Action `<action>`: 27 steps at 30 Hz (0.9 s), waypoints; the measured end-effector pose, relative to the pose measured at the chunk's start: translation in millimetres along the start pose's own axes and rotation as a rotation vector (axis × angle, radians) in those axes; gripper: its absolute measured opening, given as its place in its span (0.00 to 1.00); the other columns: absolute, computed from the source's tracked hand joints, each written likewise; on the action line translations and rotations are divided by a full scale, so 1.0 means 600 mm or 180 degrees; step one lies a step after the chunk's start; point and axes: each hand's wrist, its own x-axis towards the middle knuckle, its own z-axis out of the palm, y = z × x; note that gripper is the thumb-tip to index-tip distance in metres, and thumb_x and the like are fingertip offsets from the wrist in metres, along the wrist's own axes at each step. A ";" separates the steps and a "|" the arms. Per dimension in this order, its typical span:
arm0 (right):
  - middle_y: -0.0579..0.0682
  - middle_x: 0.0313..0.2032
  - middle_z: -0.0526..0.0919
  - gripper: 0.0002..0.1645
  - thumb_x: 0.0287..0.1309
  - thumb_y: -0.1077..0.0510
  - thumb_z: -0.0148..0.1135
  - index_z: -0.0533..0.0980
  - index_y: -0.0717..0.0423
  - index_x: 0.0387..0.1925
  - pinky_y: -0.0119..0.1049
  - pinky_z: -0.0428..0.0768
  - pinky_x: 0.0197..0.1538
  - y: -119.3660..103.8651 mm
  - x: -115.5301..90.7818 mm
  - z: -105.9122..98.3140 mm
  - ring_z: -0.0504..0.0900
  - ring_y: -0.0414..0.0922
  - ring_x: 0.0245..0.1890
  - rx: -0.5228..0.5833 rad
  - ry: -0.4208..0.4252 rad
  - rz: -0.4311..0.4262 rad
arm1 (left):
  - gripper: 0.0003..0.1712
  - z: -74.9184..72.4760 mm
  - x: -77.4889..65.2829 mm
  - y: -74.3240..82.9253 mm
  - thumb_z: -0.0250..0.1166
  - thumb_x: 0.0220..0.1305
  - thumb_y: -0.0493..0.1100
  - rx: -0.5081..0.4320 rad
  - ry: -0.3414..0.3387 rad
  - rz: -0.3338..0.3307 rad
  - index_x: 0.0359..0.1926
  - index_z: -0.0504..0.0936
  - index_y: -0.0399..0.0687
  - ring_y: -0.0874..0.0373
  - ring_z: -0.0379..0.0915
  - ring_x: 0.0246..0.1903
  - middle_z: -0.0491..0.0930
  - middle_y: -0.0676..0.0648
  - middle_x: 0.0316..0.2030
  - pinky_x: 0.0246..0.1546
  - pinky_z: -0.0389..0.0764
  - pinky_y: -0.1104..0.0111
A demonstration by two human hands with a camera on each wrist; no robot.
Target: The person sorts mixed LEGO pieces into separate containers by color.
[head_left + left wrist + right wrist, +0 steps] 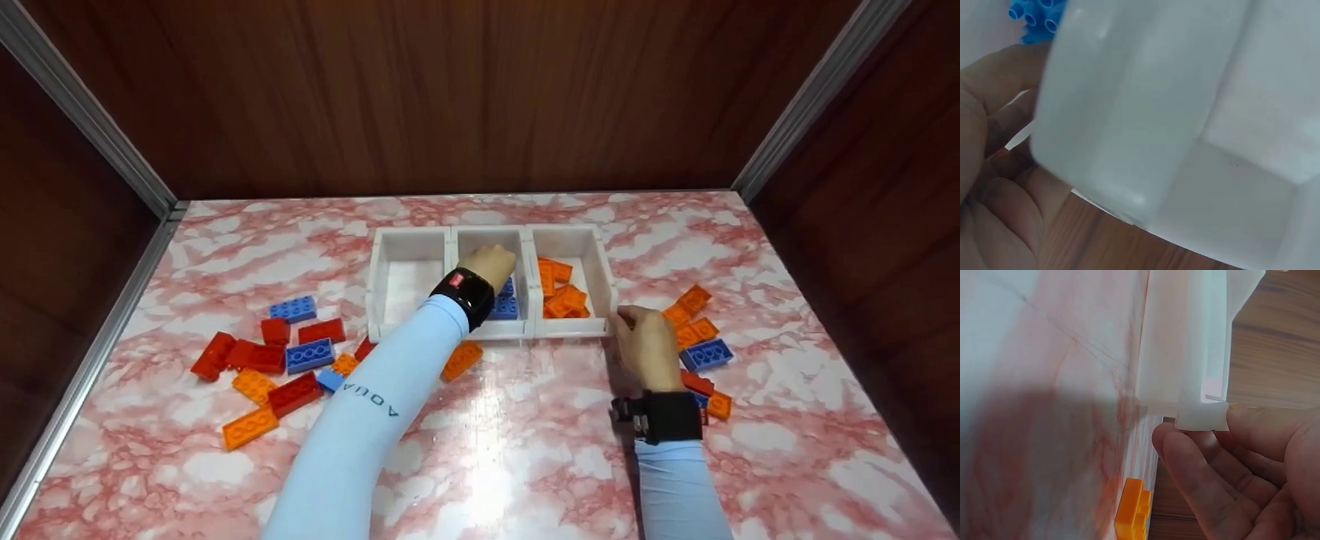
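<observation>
My left hand (491, 264) reaches down into the middle white bin (487, 234). In the left wrist view its curled fingers (1005, 79) lie behind a white bin wall (1123, 101), close to blue bricks (1039, 19); their tips are hidden, so whether they hold anything cannot be told. My right hand (649, 349) is at the front right corner of the right bin (604, 270). There, in the right wrist view, thumb and fingers (1196, 478) pinch the bin's corner (1202, 417). Orange bricks (562, 300) lie in the right bin.
Left of the bins, red bricks (255, 356), blue bricks (293, 308) and orange bricks (250, 427) are scattered on the marbled table (480, 465). Another mixed group, including a blue brick (706, 355), lies beside my right hand. An orange brick (462, 360) sits before the middle bin.
</observation>
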 end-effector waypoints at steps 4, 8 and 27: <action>0.66 0.40 0.85 0.16 0.69 0.60 0.59 0.82 0.69 0.48 0.54 0.79 0.47 0.002 -0.001 0.004 0.83 0.59 0.41 -0.0025 0.0092 -0.0156 | 0.17 -0.052 -0.052 0.020 0.51 0.73 0.30 -0.0203 -0.0093 0.0055 0.46 0.87 0.38 0.43 0.82 0.44 0.85 0.38 0.44 0.45 0.82 0.55; 0.66 0.41 0.85 0.16 0.70 0.60 0.58 0.82 0.69 0.49 0.54 0.79 0.47 0.001 -0.001 0.005 0.83 0.58 0.40 -0.0002 0.0045 -0.0116 | 0.16 -0.007 -0.018 -0.020 0.54 0.70 0.30 -0.0270 0.0095 0.0201 0.48 0.87 0.43 0.46 0.82 0.45 0.84 0.40 0.48 0.47 0.81 0.57; 0.65 0.41 0.85 0.18 0.71 0.58 0.57 0.81 0.69 0.51 0.52 0.79 0.47 -0.002 -0.001 0.001 0.82 0.57 0.40 -0.0038 -0.0006 0.0041 | 0.18 -0.075 -0.318 -0.096 0.61 0.68 0.36 -0.1727 0.1603 -0.1555 0.55 0.81 0.30 0.37 0.77 0.48 0.81 0.31 0.48 0.50 0.75 0.48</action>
